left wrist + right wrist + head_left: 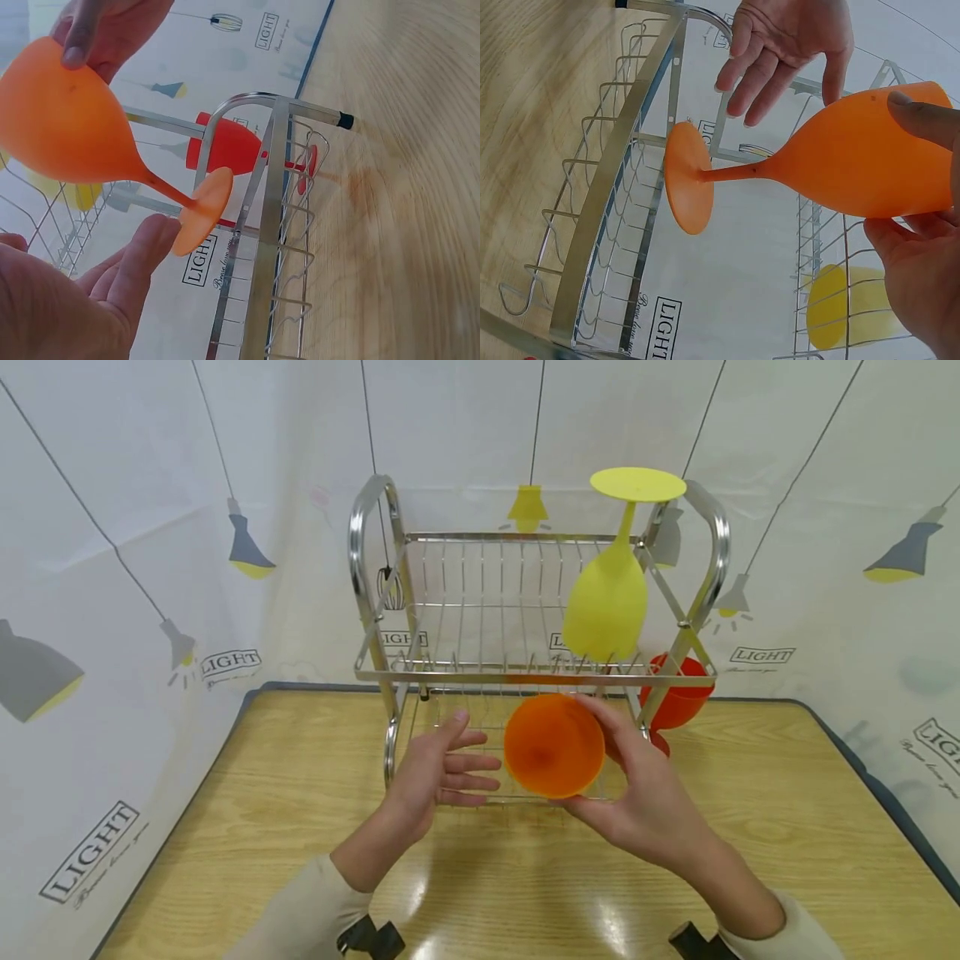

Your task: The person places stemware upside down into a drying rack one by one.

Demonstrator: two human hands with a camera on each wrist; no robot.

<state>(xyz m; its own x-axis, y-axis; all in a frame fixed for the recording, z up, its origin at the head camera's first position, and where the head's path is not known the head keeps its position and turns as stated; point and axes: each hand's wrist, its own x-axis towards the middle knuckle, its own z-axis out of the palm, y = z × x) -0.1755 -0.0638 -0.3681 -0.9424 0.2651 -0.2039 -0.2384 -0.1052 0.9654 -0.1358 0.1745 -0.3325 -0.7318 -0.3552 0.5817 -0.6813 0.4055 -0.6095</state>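
Note:
My right hand (651, 797) grips an orange plastic wine glass (555, 746) round its bowl, the thumb on one side and the fingers on the other. From above, the bowl's round opening faces me. In the right wrist view its stem and foot (688, 178) point away, towards the metal dish rack. My left hand (431, 772) is held left of the glass, its fingers stretched out and the thumb up. The left wrist view has those fingertips right by the orange foot (204, 211). A yellow wine glass (609, 602) leans upside down on the rack's upper tier.
The two-tier metal dish rack (480, 677) stands on the wooden table (300, 827) just beyond both hands. Past its right side a red wine glass (681, 703) stands upright. A white lamp-print cloth (465, 435) hangs behind and around the table.

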